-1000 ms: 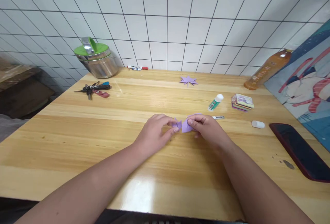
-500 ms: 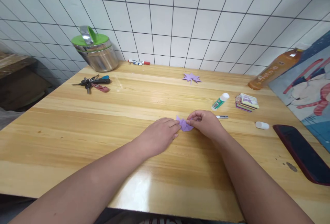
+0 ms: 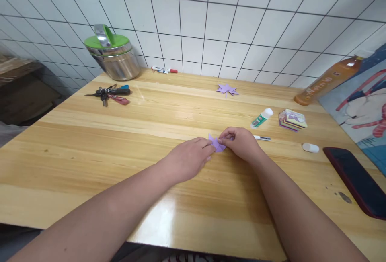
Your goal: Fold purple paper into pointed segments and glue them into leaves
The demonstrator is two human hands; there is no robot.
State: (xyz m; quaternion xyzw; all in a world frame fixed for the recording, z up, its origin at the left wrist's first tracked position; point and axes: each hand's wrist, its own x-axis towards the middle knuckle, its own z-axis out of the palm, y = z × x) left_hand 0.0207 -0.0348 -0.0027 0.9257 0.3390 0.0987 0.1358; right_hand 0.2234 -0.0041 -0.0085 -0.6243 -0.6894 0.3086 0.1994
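Note:
A small folded purple paper (image 3: 219, 148) lies on the wooden table in front of me, with pointed corners showing. At its left edge the fingertips of my left hand (image 3: 193, 158) press it against the tabletop, fingers together and bent. My right hand (image 3: 241, 143) pinches its right side between thumb and fingers, which hide part of the folds. Just beyond my right hand is a slim white and grey cutter-like tool (image 3: 262, 138), partly covered by the hand. A purple paper leaf shape (image 3: 227, 89) with several points rests farther back, near the wall.
An uncapped glue stick (image 3: 262, 118), its white cap (image 3: 310, 147), a stack of coloured paper (image 3: 292, 119) and a phone (image 3: 356, 181) are on the right. A tea bottle (image 3: 331, 79) leans there. Keys (image 3: 110, 94), a steel container (image 3: 116, 59) and markers (image 3: 164, 70) stand or lie left and back.
The view has shifted slightly. My left fingers reach a little farther over the folded paper, covering more of its left part. My right hand keeps its pinch.

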